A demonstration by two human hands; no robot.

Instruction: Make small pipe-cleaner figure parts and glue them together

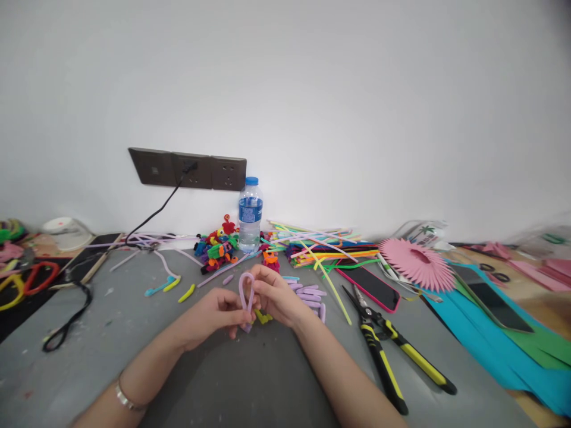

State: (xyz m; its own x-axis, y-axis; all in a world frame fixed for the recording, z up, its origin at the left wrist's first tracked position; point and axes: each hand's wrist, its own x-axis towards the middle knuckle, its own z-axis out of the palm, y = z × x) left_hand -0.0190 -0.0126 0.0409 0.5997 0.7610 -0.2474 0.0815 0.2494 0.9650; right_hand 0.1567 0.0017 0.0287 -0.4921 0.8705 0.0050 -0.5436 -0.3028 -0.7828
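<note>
With the person's work taken as the clock's centre and the wall at twelve, a lilac pipe cleaner (pixel 241 292) stands upright between the two hands, bent into a narrow loop above the grey table (pixel 214 392). The left hand (pixel 212 315), at eight, is closed around the loop's lower end, thumb and fingers pinching where the two strands meet. The right hand (pixel 274 291), at two, is half curled, its thumb and fingertips against the loop's right side; whether it grips there, one cannot tell. Short lilac pieces (pixel 310 294) lie at three, just beyond the right hand, and a yellow-green piece (pixel 263 318) shows beneath its fingers at four. A water bottle (pixel 250 220) stands at twelve near the wall, with a heap of colourful figures (pixel 218 249) beside it at eleven and a spread of long pipe cleaners (pixel 330 249) at one to two. A phone in a pink case (pixel 370 286) rests at three. Black-and-yellow shears (pixel 373 351) lie at four, their handles spread, well apart from both hands
</note>
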